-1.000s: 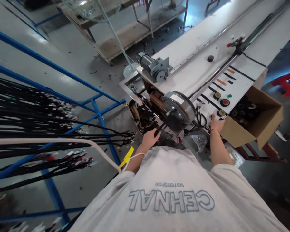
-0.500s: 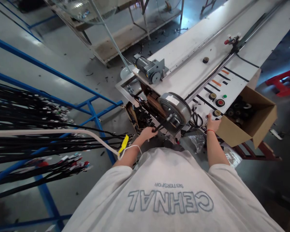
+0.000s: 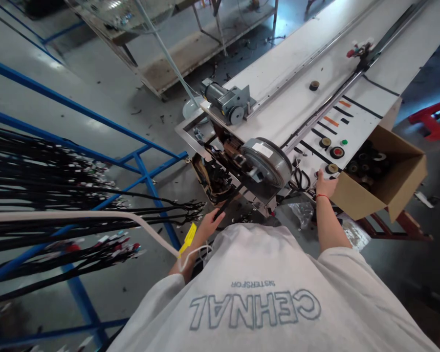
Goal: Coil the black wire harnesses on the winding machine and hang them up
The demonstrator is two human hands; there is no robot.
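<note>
My left hand [image 3: 211,222] is closed around a black cable bundle [image 3: 228,199], which runs from my fingers up to the machine with the big grey wheel [image 3: 269,159]. My right hand [image 3: 326,186] rests at the near edge of the white table [image 3: 297,105], thumb and fingers apart, beside a roll of tape [image 3: 332,168]. Nothing shows in that hand, though part of its fingers is hidden. Black-handled scissors [image 3: 299,177] lie to its left. A red button [image 3: 337,152] and a green button [image 3: 344,142] sit beyond it.
An open cardboard box [image 3: 383,178] with dark rolls stands at my right. To the left, a blue metal rack [image 3: 146,178] carries many black cables [image 3: 51,171]. A motor [image 3: 223,100] sits on the table's far corner. A pale hose [image 3: 132,213] crosses near my left arm.
My left hand has drawn back toward my body and left, away from the wheel, with a longer stretch of black cable now showing. My right hand stays at the table edge.
</note>
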